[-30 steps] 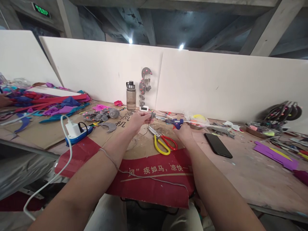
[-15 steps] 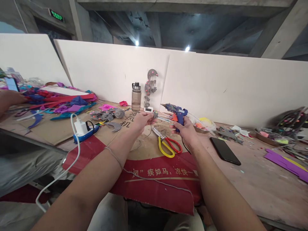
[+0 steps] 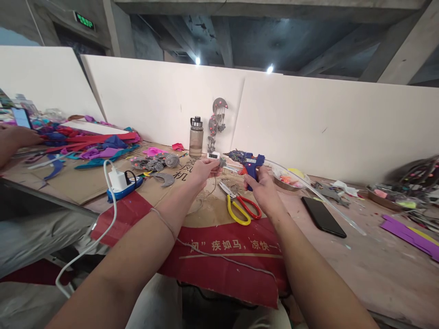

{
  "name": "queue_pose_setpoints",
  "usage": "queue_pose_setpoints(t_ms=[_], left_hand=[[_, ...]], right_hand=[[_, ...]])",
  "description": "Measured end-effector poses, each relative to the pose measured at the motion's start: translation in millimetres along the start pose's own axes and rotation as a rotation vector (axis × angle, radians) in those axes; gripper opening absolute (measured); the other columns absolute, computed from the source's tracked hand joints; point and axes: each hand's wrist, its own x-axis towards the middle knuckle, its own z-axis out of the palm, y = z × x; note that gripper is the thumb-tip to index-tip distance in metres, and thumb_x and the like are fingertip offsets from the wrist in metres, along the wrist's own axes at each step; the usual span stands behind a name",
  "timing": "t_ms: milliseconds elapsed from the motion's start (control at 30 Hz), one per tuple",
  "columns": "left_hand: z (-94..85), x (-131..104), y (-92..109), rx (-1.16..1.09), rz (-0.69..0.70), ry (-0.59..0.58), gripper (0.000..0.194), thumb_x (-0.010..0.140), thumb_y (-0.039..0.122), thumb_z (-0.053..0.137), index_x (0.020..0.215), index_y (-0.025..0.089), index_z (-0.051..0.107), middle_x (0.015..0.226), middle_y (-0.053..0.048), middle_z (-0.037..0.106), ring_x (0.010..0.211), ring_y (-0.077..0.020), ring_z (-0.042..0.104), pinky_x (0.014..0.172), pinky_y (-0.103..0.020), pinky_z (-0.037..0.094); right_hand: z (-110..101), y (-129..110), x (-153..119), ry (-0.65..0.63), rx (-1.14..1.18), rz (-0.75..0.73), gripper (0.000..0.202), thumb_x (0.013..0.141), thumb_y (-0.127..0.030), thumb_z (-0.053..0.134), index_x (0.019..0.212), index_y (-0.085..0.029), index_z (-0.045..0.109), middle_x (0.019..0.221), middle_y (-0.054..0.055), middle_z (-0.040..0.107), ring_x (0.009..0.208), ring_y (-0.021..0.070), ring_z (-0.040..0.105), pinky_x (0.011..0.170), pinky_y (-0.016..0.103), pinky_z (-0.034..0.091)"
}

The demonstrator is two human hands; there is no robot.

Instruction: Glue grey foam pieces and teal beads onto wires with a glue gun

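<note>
My right hand [image 3: 258, 183] is closed around the handle of a blue glue gun [image 3: 253, 164], its nozzle pointing left. A clear glue stick [image 3: 317, 194] runs out of its back toward the right. My left hand [image 3: 206, 171] pinches a small grey felt piece [image 3: 222, 162], just by the nozzle; whether the two touch I cannot tell. Grey yarn [image 3: 215, 185] hangs below the pinched piece, and more crosses my left forearm. Scissors [image 3: 239, 208] with one yellow and one red handle lie on the cardboard [image 3: 195, 219] between my arms. A small white digital display [image 3: 213, 156] stands behind my left fingers.
A bottle [image 3: 195, 137] and a grey moon hanging ornament [image 3: 219, 105] stand by the white partition. Left lie a yarn ball [image 3: 172, 160], a grey crescent [image 3: 166, 179] and a blue power strip [image 3: 125, 188]. A black phone [image 3: 323, 217] lies right. Another person's hand [image 3: 17, 139] is far left.
The glue gun has tipped level and shifted slightly left, closer to the felt piece. Its long clear glue stick now shows stretching to the right. My left hand has hardly moved.
</note>
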Motion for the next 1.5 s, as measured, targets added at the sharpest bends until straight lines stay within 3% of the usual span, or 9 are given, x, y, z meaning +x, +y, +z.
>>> queue_pose_setpoints(t_ms=[167, 300, 933, 1367, 1500], left_hand=[[-1.3, 1, 0, 0.012, 0.003, 0.000, 0.018, 0.067, 0.025, 0.076, 0.073, 0.011, 0.066, 0.069, -0.003, 0.064, 0.058, -0.0095, 0.060, 0.056, -0.023, 0.046], [-1.6, 0, 1, 0.014, -0.003, 0.014, 0.019, 0.066, 0.024, 0.077, 0.074, 0.011, 0.066, 0.070, -0.003, 0.064, 0.058, -0.0094, 0.060, 0.055, -0.022, 0.045], [1.8, -4, 5, 0.017, -0.016, 0.039, 0.013, 0.068, 0.019, 0.075, 0.072, 0.011, 0.065, 0.066, -0.002, 0.062, 0.057, -0.0088, 0.059, 0.050, -0.020, 0.043], [2.4, -5, 5, 0.053, -0.001, 0.033, 0.020, 0.065, 0.024, 0.079, 0.069, 0.012, 0.064, 0.065, -0.002, 0.060, 0.057, -0.0092, 0.058, 0.051, -0.021, 0.042], [2.1, -4, 5, 0.056, 0.000, 0.040, 0.019, 0.066, 0.024, 0.078, 0.071, 0.012, 0.064, 0.065, -0.002, 0.060, 0.057, -0.0094, 0.058, 0.051, -0.021, 0.042]], right_hand=[[2, -16, -6, 0.011, -0.225, 0.010, 0.027, 0.080, -0.032, 0.052, 0.105, -0.023, 0.048, 0.078, -0.002, 0.057, 0.061, 0.0129, 0.047, 0.063, 0.029, 0.043], [3, -16, -6, 0.028, -0.262, -0.034, 0.028, 0.078, -0.030, 0.052, 0.106, -0.023, 0.049, 0.091, 0.002, 0.060, 0.074, 0.0166, 0.053, 0.070, 0.032, 0.045], [1, 1, -2, 0.020, -0.308, -0.097, 0.027, 0.082, -0.030, 0.052, 0.108, -0.024, 0.049, 0.093, 0.003, 0.059, 0.082, 0.0187, 0.056, 0.079, 0.037, 0.048], [0, -6, -6, 0.078, -0.491, -0.130, 0.022, 0.083, -0.035, 0.053, 0.102, -0.024, 0.054, 0.087, 0.006, 0.061, 0.088, 0.0247, 0.057, 0.084, 0.041, 0.046], [-3, -9, -8, 0.079, -0.608, -0.116, 0.026, 0.084, -0.038, 0.054, 0.106, -0.024, 0.054, 0.100, 0.009, 0.063, 0.095, 0.0272, 0.057, 0.086, 0.041, 0.043]])
